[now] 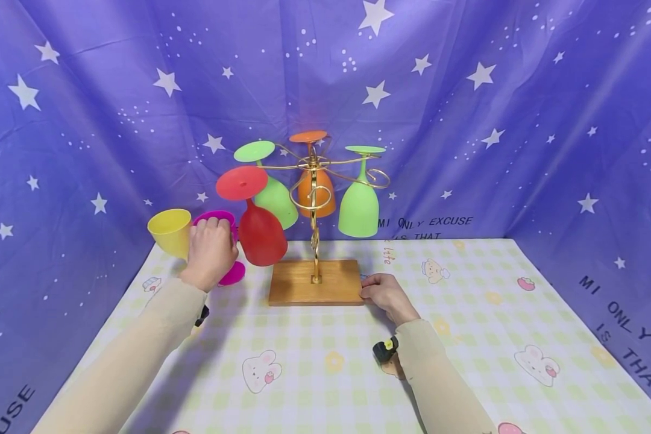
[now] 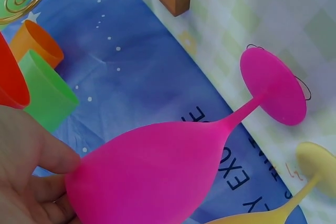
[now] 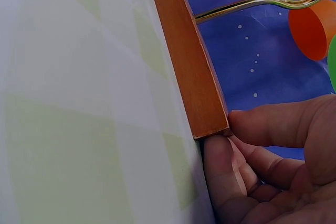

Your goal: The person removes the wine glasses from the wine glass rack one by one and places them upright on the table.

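My left hand [image 1: 213, 250] grips a magenta plastic goblet [image 2: 152, 166] at the rim of its bowl, thumb on the outside. The goblet is upright, its foot [image 1: 232, 274] low over the table's left part. Just left of it stands a yellow goblet [image 1: 168, 232]. On the right, my right hand [image 1: 387, 295] pinches the right end of a wooden base [image 1: 293, 286], thumb and forefinger at its corner in the right wrist view. From this base rises a gold wire goblet rack [image 1: 315, 232]. A red goblet [image 1: 261, 235] hangs upside down at its left front, beside my left hand.
Two green goblets [image 1: 359, 208] and an orange goblet [image 1: 325, 196] also hang upside down from the rack's curled arms. The table wears a checked cloth [image 1: 325, 392] with cartoon prints. Purple star-patterned curtains [image 1: 439, 120] enclose the back and both sides.
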Motion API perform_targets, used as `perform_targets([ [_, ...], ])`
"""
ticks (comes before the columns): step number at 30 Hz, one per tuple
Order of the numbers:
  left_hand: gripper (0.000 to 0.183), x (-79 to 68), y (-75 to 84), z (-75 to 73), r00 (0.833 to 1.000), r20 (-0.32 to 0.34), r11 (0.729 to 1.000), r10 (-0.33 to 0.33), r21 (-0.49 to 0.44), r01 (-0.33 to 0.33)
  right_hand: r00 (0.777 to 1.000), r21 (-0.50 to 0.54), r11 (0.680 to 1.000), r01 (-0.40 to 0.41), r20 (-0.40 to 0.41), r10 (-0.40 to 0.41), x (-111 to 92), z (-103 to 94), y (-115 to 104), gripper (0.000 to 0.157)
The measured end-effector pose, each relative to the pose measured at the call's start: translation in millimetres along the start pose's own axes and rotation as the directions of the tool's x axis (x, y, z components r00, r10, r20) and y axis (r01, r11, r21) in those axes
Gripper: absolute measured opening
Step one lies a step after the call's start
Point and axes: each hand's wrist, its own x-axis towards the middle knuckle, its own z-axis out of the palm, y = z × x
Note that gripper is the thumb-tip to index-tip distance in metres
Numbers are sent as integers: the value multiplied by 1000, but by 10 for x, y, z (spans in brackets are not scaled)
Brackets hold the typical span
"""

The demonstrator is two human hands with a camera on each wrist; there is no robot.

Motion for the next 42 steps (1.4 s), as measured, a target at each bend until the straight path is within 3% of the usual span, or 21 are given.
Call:
perform_targets([
  [13,19,-70,61,-15,996,-93,997,11,-74,-18,1000,-1,1000,-9,1,9,-13,-9,-6,19],
  [21,29,-167,114,-17,978,-206,987,32,-150,-63,1000,15,1000,-9,13,9,-8,-10,-13,20],
  [29,25,-271,186,-30,964,-265,978,36,-187,-88,1000,14,1000,-6,16,6,-10,-12,-5,21],
  [42,20,-449,293,-49,970,-242,961,-22,-271,-46,1000,7,1000,-10,5,10,-3,-2,-8,18],
])
